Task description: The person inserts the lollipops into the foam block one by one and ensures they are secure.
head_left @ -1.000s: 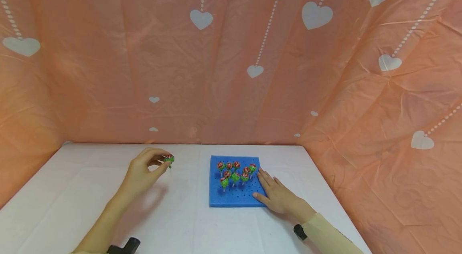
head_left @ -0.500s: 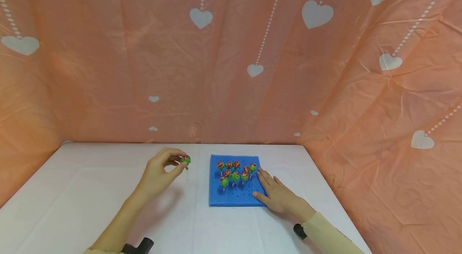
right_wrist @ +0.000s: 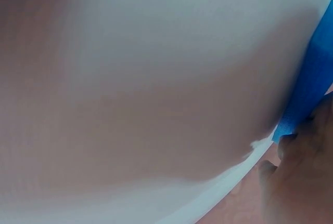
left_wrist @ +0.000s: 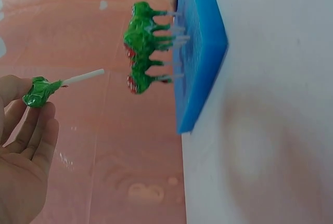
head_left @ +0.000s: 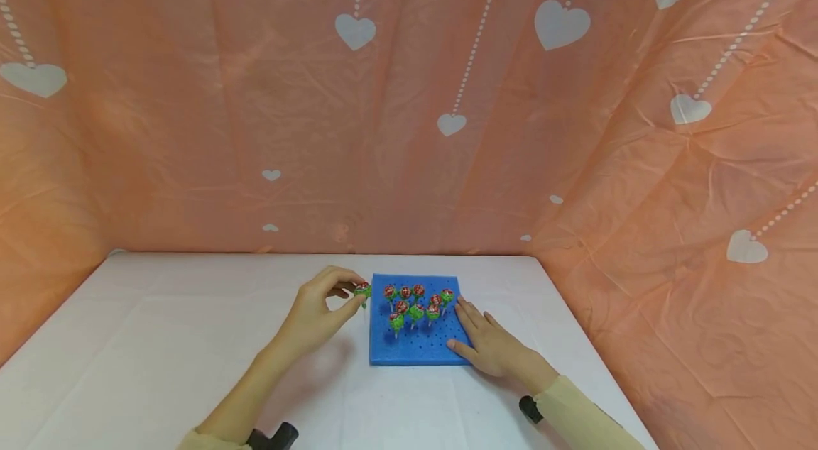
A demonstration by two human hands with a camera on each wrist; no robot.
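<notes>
Between thumb and fingers my left hand (head_left: 318, 308) pinches a lollipop (head_left: 362, 290) by its wrapped head, just off the left edge of a blue foam board (head_left: 409, 354). In the left wrist view that lollipop (left_wrist: 40, 92) has a green wrapper, and its white stick points toward the board. Several red-and-green lollipops (head_left: 417, 313) stand upright in the board, which is dotted with small holes. My right hand (head_left: 491, 345) rests on the board's right edge, its fingers extended. Only part of the right hand (right_wrist: 304, 167) shows in the right wrist view, against the blue side.
The board lies on a table with a white cover (head_left: 192, 322). An orange curtain (head_left: 409, 173) with white hearts hangs behind the table and along its sides. Black camera mounts (head_left: 273, 437) are worn at both wrists.
My left hand has moved right with the lollipop, from well left of the board to beside its left edge. The right hand and the board have stayed put.
</notes>
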